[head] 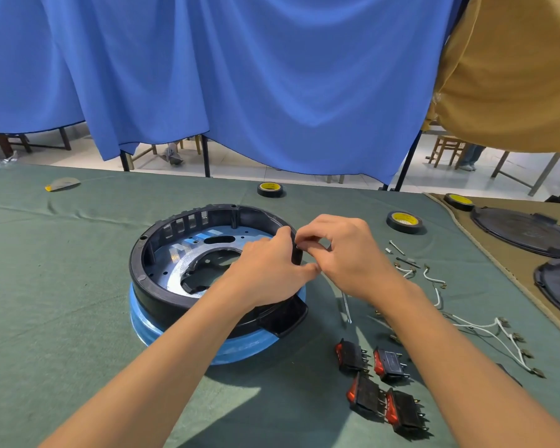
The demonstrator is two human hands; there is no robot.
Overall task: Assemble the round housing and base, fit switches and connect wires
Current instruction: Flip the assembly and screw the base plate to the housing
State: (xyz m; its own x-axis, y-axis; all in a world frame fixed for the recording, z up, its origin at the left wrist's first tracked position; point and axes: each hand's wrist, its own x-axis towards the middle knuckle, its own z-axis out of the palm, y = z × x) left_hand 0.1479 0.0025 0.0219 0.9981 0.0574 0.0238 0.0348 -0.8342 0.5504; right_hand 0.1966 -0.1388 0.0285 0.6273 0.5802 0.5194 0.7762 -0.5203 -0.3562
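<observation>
A black round housing (162, 263) sits on a blue base (240, 349) on the green cloth. Inside it lies a blue-filmed metal plate (188, 253). My left hand (269, 270) grips the housing's right rim, thumb outside the wall. My right hand (340, 250) is beside it, with its fingertips pinching a small part against the outside of that rim; the part is too small to identify. Several black rocker switches with red faces (385, 392) lie at the lower right. White wires with terminals (495, 334) lie to their right.
Three rolls of black tape (404, 221) stand on the far side of the table. Black round covers (524, 232) lie on a brown cloth at the right edge. Small screws and short wires (404, 263) lie right of my hands, a thin metal rod (346, 307) below them.
</observation>
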